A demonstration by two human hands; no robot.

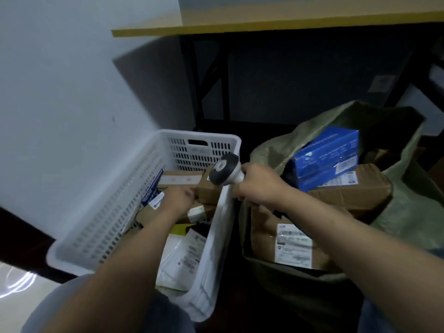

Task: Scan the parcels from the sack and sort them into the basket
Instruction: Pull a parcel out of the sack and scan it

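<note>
Pale wall [60, 92] on the left, yellow-edged table [264, 26] ahead, white basket [199, 135] beside the green sack [408, 203] (both hold parcels). My right hand [259, 186] grips the barcode scanner [224, 169] over the basket's rim. My left hand [179, 200] touches a small cardboard parcel [209, 188] inside the basket, grip unclear.

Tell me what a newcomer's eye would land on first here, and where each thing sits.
The handheld scanner gripped in the right hand stands out at centre. To its right a bright blue box tops the brown parcels in the open green sack. To its left the left hand reaches among more of them in the white basket.
</note>
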